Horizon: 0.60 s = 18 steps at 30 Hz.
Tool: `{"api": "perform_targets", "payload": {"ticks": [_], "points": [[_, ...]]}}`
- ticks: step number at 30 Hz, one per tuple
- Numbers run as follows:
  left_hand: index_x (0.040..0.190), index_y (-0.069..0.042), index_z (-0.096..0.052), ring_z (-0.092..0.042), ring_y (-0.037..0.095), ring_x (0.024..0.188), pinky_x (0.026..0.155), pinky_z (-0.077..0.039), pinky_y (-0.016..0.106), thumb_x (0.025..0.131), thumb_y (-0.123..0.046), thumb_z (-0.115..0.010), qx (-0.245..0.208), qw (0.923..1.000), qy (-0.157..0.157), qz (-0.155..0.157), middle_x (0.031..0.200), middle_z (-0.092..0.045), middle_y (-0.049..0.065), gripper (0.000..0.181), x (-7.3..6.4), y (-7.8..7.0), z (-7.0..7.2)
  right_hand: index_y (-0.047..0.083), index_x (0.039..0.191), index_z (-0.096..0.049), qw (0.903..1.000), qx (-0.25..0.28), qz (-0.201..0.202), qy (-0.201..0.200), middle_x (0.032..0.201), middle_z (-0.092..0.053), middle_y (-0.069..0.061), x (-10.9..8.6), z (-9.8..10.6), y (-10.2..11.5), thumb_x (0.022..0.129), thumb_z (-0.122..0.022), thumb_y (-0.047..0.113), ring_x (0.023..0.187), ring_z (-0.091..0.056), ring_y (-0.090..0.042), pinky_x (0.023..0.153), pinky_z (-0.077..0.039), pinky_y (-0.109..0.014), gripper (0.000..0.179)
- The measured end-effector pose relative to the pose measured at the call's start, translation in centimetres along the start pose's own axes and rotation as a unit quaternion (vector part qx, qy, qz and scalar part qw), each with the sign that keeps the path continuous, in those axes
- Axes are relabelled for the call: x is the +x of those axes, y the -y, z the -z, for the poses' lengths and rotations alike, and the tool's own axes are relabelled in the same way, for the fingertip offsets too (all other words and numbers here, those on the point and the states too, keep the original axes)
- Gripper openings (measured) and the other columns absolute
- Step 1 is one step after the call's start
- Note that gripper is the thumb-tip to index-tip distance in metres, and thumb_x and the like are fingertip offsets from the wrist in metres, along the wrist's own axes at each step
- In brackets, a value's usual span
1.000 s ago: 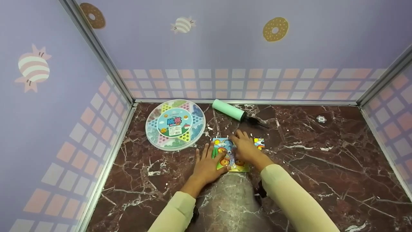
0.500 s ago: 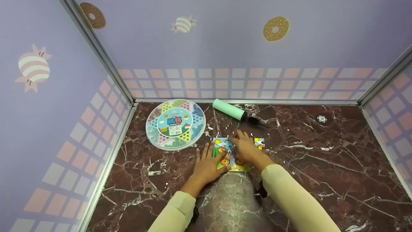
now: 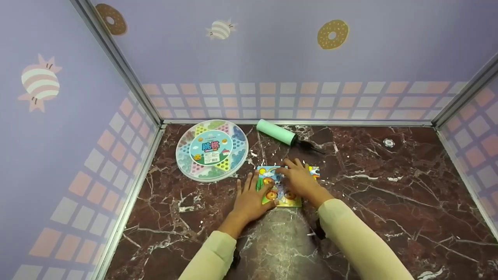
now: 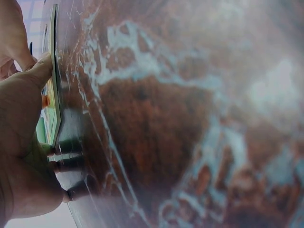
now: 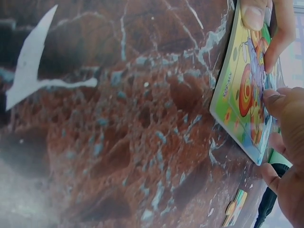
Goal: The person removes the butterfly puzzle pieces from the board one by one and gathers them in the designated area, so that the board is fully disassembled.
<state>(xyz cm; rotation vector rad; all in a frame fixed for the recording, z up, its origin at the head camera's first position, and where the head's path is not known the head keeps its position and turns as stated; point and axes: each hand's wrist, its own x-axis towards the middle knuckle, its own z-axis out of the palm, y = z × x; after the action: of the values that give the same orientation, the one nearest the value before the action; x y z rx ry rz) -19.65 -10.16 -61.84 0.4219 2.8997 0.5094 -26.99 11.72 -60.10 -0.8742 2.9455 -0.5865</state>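
A colourful cartoon jigsaw puzzle (image 3: 294, 202) lies flat on the marble-patterned surface. My left hand (image 3: 249, 202) rests on its left part with fingers spread; in the left wrist view its thumb (image 4: 42, 69) lies over the board's near edge. Over the upper right of the picture, my right hand (image 3: 302, 183) touches the board with loosely bent fingers and hides part of it. The right wrist view shows a right-hand fingertip (image 5: 273, 100) on the printed face; no piece is visibly pinched. A loose puzzle piece (image 5: 235, 209) lies beside the board, partly behind the right hand in the head view.
A round Chinese checkers set (image 3: 212, 151) sits back left. Behind the puzzle is a mint-green hand pump (image 3: 276, 132) with a black end. A small round chip (image 3: 388, 143) lies far right. Patterned walls (image 3: 249, 62) enclose the back and sides.
My right hand has shifted slightly to the right and its fingers have loosened, showing more of the puzzle's top. My left hand has stayed in place.
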Motion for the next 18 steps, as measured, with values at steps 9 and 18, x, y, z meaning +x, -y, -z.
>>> {"api": "perform_targets", "payload": {"ticks": [9,18], "points": [[0.167,-0.033,-0.05,-0.012,0.046,0.173,0.135,-0.008,0.077,0.104,-0.071,-0.06,-0.013,0.9999,-0.001,-0.003,0.186,-0.013,0.02,0.075,0.0,0.1,0.0,0.015,0.118,-0.075,0.9997,0.007,0.008,-0.022,0.134,-0.068,-0.008,-0.6,0.3,-0.9,0.103,-0.079,0.02,0.127,-0.06,-0.043,0.095,-0.049,-0.071,0.016],[0.166,-0.032,-0.052,-0.014,0.045,0.173,0.135,-0.011,0.076,0.103,-0.073,-0.059,-0.003,1.0,-0.002,0.003,0.186,-0.015,0.02,0.076,-0.1,-0.1,0.0,0.015,0.116,-0.075,0.998,0.027,0.025,-0.053,0.129,-0.07,-0.007,-1.5,1.2,-2.3,0.103,-0.08,0.018,0.119,-0.06,-0.038,0.092,-0.049,-0.07,0.015]]}}
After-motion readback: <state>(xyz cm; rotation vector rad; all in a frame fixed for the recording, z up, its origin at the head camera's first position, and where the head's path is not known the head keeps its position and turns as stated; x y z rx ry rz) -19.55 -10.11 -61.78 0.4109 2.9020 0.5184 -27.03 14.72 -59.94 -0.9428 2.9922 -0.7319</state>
